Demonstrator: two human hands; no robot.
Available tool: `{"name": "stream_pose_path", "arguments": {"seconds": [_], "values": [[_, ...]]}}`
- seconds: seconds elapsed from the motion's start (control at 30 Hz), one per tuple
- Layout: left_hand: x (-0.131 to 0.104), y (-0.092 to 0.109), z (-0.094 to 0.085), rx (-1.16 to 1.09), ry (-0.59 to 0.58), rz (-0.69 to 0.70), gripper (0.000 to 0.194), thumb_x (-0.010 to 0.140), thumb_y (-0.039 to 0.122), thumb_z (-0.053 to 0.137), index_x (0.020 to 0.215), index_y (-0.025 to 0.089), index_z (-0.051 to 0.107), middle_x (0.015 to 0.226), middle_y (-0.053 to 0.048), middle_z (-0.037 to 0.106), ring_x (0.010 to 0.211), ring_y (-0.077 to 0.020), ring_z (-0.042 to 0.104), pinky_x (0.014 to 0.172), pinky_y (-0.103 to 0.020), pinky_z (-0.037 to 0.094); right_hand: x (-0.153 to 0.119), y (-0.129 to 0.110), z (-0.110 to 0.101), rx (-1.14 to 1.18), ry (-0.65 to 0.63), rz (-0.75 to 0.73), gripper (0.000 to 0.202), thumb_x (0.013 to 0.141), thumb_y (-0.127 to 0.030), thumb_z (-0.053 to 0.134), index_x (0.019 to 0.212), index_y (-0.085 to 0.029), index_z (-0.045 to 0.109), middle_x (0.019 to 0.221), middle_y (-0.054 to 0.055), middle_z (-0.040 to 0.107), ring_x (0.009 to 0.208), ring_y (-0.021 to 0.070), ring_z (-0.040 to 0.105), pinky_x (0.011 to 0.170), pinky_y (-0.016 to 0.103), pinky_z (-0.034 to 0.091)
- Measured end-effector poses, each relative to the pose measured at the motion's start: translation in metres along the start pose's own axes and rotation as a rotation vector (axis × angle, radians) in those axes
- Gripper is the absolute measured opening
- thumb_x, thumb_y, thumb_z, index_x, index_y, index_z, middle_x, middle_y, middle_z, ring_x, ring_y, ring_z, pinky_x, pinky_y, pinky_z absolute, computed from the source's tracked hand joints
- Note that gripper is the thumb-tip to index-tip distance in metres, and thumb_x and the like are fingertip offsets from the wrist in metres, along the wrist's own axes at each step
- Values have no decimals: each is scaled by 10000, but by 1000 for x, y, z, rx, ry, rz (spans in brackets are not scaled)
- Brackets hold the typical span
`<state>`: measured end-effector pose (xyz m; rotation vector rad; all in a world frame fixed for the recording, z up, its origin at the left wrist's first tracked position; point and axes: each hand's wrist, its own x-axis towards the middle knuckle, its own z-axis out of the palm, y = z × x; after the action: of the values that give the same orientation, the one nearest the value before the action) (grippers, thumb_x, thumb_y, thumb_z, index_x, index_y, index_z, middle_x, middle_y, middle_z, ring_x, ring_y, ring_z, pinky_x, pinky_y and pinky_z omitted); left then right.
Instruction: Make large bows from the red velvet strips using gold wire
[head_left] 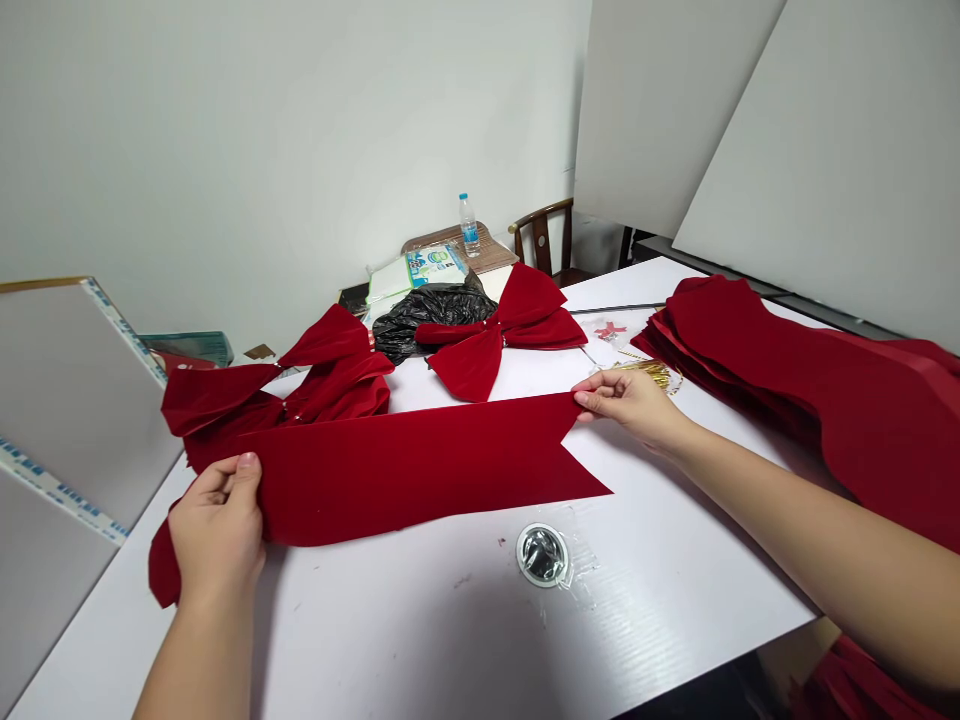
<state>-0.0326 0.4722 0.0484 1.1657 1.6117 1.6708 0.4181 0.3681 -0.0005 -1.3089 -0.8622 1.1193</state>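
A wide strip of red velvet ribbon [420, 465] stretches between my two hands, just above the white table. My left hand [221, 520] grips its left part, thumb on top, with more of the fabric hanging behind the hand. At the right, my right hand [619, 400] pinches the upper corner of the V-notched end between thumb and fingers. Behind the ribbon lie a red bow [502, 330] and several more red bows [330, 375] heaped at the left.
Cut red fabric pieces [750, 340] are stacked on the table's right. Gold twist ties [645, 374] lie beside them. A round cable hole [542, 555] is taped over near the front. Farther back are a black plastic bag [427, 310] and a water bottle [469, 228]. White boards [75, 370] lean at left.
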Motion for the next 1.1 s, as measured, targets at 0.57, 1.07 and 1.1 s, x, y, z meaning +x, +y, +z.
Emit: {"name": "stream_pose_path", "arguments": {"seconds": [0.57,1.07,1.1], "values": [[-14,37,-2,30,49,192,220,640,119,849,810,189,728,604,82,637,584,-98,532,590,-230,473,6,2,-15,-363,-102,-149,520,648,-592,854,888,-151,718,807,84,742,791,244,741,724,349,584],[-120,183,69,594,-698,1250,204,950,237,583,854,224,763,698,22,736,586,-129,616,569,-263,392,-66,-131,101,-563,-177,-1305,179,920,-260,733,1074,-170,726,1018,51,769,933,169,715,828,276,564],[-124,185,70,605,-701,1266,220,955,231,569,841,221,757,681,20,725,577,-129,608,559,-266,376,-66,-133,101,-576,-163,-1332,127,931,-241,716,1034,-168,731,964,42,772,868,156,714,771,261,557]]}}
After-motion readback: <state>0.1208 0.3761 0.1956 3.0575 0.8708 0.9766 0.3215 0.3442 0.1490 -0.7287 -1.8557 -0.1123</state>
